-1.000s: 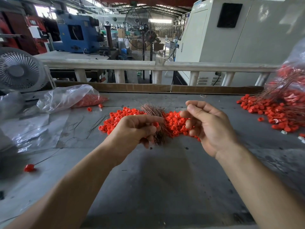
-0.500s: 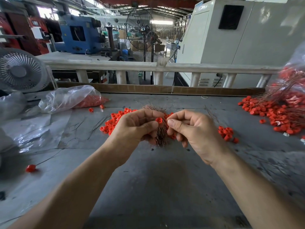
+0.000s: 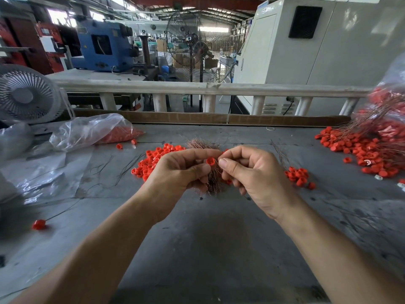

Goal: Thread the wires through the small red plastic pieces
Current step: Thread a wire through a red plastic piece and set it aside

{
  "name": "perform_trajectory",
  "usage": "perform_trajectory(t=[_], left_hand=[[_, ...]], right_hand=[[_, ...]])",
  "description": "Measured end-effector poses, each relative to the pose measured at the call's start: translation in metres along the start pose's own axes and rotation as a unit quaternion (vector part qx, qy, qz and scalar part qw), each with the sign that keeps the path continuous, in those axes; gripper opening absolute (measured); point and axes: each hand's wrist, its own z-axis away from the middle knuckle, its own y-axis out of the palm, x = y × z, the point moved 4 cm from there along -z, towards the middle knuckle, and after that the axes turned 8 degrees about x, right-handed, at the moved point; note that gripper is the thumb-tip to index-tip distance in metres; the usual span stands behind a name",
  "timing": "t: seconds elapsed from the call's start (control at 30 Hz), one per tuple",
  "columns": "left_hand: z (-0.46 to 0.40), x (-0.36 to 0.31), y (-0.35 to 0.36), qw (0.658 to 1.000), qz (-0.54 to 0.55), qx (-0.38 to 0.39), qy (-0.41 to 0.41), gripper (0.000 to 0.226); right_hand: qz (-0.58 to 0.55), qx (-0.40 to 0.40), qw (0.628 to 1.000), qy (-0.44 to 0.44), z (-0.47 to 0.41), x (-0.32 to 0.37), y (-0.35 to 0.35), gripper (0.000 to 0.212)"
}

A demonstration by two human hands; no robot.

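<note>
Head view, one cam only. Both hands meet over the mid of the grey table [image 3: 219, 249], above a loose heap of red pieces [image 3: 153, 159].

Left hand [image 3: 175, 172]: fingers curled, thumb and forefinger pinching one red piece [image 3: 210, 161] at its tip; lower fingers wrap a bundle of copper wires [image 3: 212, 182] that sticks out above and below the fist.

Right hand [image 3: 256, 172]: fingers curled, thumb and forefinger tips pressed together right beside the red piece, almost touching it. Looks like a pinch on a single wire end, but the wire itself is too thin to make out, so can't tell for sure what it holds.

Small cluster of red pieces [image 3: 299, 174] lies on the table just right of the right hand. Far right: big pile of red pieces w/ wires already through them [image 3: 370, 150], spilling out of a clear bag [image 3: 392, 80].

Left side: clear plastic bag [image 3: 87, 130] w/ more red pieces inside, lying flat; a few strays next to it. Near left: one lone red piece on a wire [image 3: 39, 224]. Thin dark wires scattered on plastic sheet [image 3: 43, 172] btw bag and heap.

Far left: white desk fan [image 3: 26, 95]. Behind the table a pale railing [image 3: 197, 87], then a pedestal fan [image 3: 192, 44], blue machine [image 3: 105, 47], white cabinet [image 3: 306, 44].
</note>
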Motion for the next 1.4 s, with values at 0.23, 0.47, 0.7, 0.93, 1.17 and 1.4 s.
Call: perform_trajectory(t=[0.23, 0.47, 0.7, 0.93, 1.17, 1.4], left_hand=[[-0.0001, -0.0013, -0.001, 1.0, -0.021, -0.001, 0.002, 0.031], [0.0008, -0.0022, -0.0018, 0.999, -0.042, 0.003, 0.004, 0.035], [-0.0014, 0.0008, -0.0039, 1.0, -0.005, -0.016, 0.001, 0.02], [-0.0019, 0.0014, -0.0061, 1.0, -0.005, -0.027, -0.005, 0.025], [-0.0003, -0.002, -0.0052, 0.999, 0.017, -0.036, -0.014, 0.026], [0.0003, -0.0037, -0.0033, 0.998, 0.049, -0.044, -0.019, 0.024]], right_hand=[[0.016, -0.008, 1.0, -0.007, 0.0008, 0.0044, 0.0021, 0.006], [0.028, 0.0, 1.0, -0.005, 0.0011, 0.0044, 0.0031, 0.009], [0.034, 0.004, 0.999, -0.007, 0.0002, 0.0053, 0.0063, 0.012], [0.057, -0.022, 0.998, 0.0, -0.0008, 0.0054, 0.007, 0.011], [0.055, -0.027, 0.998, -0.001, -0.0012, 0.0049, 0.006, 0.01], [0.053, -0.022, 0.998, -0.017, -0.0008, 0.004, 0.0057, 0.009]])
